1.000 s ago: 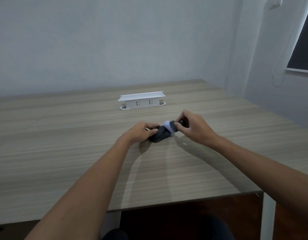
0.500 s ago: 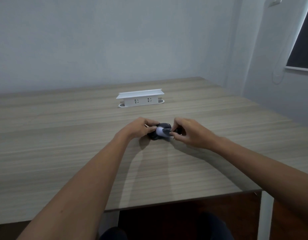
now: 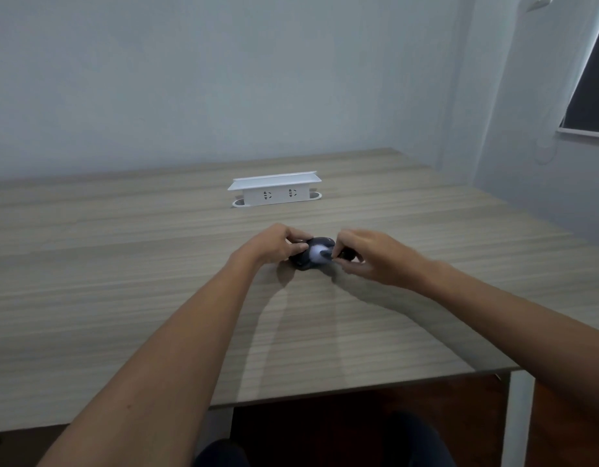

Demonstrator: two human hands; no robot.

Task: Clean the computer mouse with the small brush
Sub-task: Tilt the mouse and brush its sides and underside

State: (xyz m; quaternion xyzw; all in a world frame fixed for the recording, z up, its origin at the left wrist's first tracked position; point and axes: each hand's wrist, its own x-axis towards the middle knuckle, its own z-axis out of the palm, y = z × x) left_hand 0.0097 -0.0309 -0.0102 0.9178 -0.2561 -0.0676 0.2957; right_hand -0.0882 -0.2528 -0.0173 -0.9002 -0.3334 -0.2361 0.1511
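A dark computer mouse (image 3: 303,261) rests on the wooden table (image 3: 156,298), mid-table, between my hands. My left hand (image 3: 274,246) grips its left side with thumb and fingers. My right hand (image 3: 369,256) pinches a small brush with a dark handle; its pale bristle head (image 3: 318,253) lies on top of the mouse. The handle is mostly hidden inside my fingers. The brush head looks blurred.
A white socket box (image 3: 274,192) stands on the table behind the mouse. The near table edge (image 3: 358,385) runs in front of my lap, with a white table leg (image 3: 518,419) at the right. A wall and window frame stand to the right.
The brush head has slid from the mouse's right end leftward onto its top. My right hand has dropped lower and closer to my left hand, which keeps its hold.
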